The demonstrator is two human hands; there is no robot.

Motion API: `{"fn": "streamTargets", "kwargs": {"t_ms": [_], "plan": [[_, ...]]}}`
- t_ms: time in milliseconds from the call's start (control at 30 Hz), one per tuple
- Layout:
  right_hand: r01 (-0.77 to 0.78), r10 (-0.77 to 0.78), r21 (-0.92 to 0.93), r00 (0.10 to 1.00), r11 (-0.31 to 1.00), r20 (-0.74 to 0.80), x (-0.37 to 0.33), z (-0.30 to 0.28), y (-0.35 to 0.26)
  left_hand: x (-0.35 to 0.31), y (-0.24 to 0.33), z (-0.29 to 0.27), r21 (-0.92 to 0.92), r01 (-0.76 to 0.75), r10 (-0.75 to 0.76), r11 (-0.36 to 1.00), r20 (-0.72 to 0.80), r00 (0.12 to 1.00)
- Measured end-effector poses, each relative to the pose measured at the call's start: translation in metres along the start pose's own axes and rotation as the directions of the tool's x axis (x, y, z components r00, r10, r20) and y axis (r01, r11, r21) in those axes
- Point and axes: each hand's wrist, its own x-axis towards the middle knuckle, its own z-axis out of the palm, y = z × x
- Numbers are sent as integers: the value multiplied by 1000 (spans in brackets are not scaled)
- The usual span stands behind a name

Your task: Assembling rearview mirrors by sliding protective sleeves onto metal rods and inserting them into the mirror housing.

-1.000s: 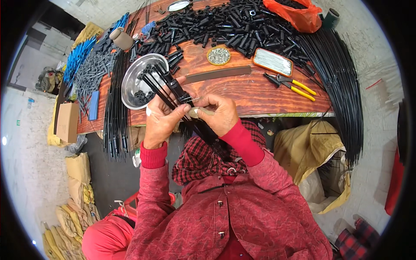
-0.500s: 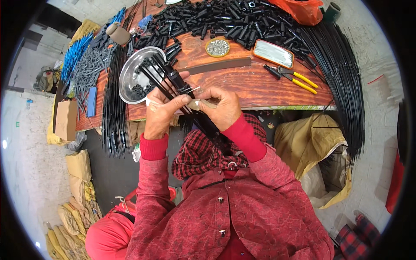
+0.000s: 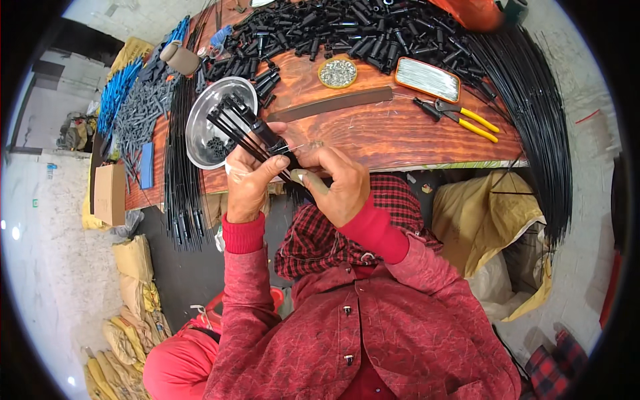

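Observation:
My left hand (image 3: pixel 248 185) is wrapped round a bundle of thin black rods (image 3: pixel 230 128) and a black ribbed tube (image 3: pixel 268 136), tilted up toward the far left. A thin pale metal pin (image 3: pixel 293 147) sticks out sideways at the tube's lower end. At that spot, my right hand (image 3: pixel 341 183) has its fingers curled and pressed together against the pin and tube. Tape covers its thumb. Its fingertips partly hide what they grip. Just beyond the left hand, a clear plastic bowl (image 3: pixel 193 143) holds small black parts.
A big heap of black tubes (image 3: pixel 347 27) covers the table's far side. Nearer lie a dish of small metal bits (image 3: pixel 337 73), a tray of thin pins (image 3: pixel 427 80), yellow-handled pliers (image 3: pixel 470 125) and a dark flat strip (image 3: pixel 340 103). Long black rods (image 3: pixel 533 113) hang over the right edge.
The right hand has turned and come slightly lower, its fingers more curled beside the tube. The pin shows less clearly. The whole view has shifted a little.

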Motion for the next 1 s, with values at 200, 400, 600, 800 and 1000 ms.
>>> {"fn": "streamTargets", "kwargs": {"t_ms": [200, 400, 600, 800, 1000], "plan": [[216, -236, -202, 968, 955, -81, 9, 8, -2, 10, -5, -7, -11, -10, 10, 1000, 24, 1000], [90, -89, -66, 996, 994, 19, 15, 0, 7, 14, -8, -10, -2, 6, -6, 1000, 62, 998], [-59, 62, 136, 998, 989, -21, 19, -17, -3, 13, -3, 2, 12, 9, -9, 1000, 29, 1000], [71, -72, 33, 997, 997, 34, 19, -23, -10, 9, 1, 7, 39, -12, 11, 999, 30, 999], [225, -227, -76, 974, 971, -24, 18, -22, -19, 1, 2, 18, 169, -47, 51, 984, -22, 998]]}}
